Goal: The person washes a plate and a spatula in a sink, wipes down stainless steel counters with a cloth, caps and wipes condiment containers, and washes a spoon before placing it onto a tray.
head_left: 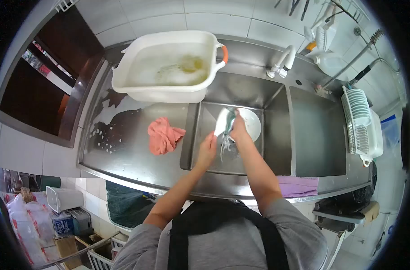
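Over the left sink basin (277, 135), my left hand (207, 147) is closed on the lower edge of a white dish (221, 120) held tilted. My right hand (239, 128) presses a greenish scrubber (231, 118) against the dish's right side; the fingers partly cover it, and its exact kind is unclear. Pale strands or trickles hang below the scrubber. A round white plate (253, 124) lies in the basin behind my right hand, partly hidden by it.
A white tub (169, 92) of sudsy water stands behind on the left. A crumpled coral cloth (164, 136) lies left of the basin. At the back is a white faucet (283, 60). A second basin (319, 135) holds water; a dish rack (355, 117) of plates stands far right.
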`<state>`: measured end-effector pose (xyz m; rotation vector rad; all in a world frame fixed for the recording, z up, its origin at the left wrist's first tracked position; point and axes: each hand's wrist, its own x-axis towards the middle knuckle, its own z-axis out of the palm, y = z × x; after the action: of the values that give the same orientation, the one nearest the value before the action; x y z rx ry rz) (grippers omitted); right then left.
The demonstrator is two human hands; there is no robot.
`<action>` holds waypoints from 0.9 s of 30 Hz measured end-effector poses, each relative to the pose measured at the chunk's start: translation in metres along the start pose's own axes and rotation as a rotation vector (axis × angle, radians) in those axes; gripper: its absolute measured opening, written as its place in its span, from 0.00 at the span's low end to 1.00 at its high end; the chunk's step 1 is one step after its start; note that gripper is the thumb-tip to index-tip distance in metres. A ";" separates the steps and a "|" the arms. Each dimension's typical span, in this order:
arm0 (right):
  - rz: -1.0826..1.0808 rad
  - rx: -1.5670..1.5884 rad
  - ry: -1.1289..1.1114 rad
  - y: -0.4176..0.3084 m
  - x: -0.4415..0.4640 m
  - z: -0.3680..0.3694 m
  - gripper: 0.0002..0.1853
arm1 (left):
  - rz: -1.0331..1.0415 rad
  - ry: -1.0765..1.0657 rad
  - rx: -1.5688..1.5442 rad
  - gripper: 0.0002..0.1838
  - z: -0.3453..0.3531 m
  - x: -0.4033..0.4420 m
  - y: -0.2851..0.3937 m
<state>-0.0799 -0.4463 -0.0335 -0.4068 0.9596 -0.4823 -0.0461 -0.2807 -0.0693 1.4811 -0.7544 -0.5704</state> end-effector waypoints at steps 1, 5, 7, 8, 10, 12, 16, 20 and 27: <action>0.045 -0.053 0.061 0.011 -0.008 0.001 0.19 | -0.072 0.040 -0.112 0.17 -0.001 0.005 0.018; -0.434 -0.440 0.240 -0.009 -0.020 0.023 0.28 | -0.341 0.019 -0.541 0.10 -0.018 0.040 0.041; -0.799 -0.359 0.112 -0.055 -0.029 0.065 0.29 | -0.375 0.024 -0.328 0.10 -0.023 0.041 0.034; -0.889 -0.373 0.027 -0.080 -0.032 0.089 0.29 | -0.394 -0.035 -0.290 0.11 -0.023 0.043 0.018; -1.216 -0.652 -0.029 -0.106 -0.019 0.148 0.26 | -0.408 -0.128 -0.269 0.14 -0.004 0.048 0.004; -1.334 -0.798 -0.083 -0.126 -0.002 0.161 0.24 | -0.445 -0.178 -0.291 0.18 0.015 0.053 0.004; -0.578 -1.370 -0.188 -0.197 0.042 0.068 0.22 | -0.552 -0.207 -0.354 0.26 0.041 0.062 -0.005; -0.915 -1.717 0.452 -0.253 0.134 -0.070 0.20 | -0.600 -0.266 -0.339 0.23 0.066 0.079 -0.015; -0.964 -1.969 -0.209 -0.390 0.174 -0.092 0.25 | -0.500 -0.454 -0.231 0.15 0.132 0.126 0.013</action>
<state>-0.1551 -0.8743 0.0082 -2.6988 0.6828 -0.1492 -0.0633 -0.4613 -0.0521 1.3359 -0.6288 -1.3614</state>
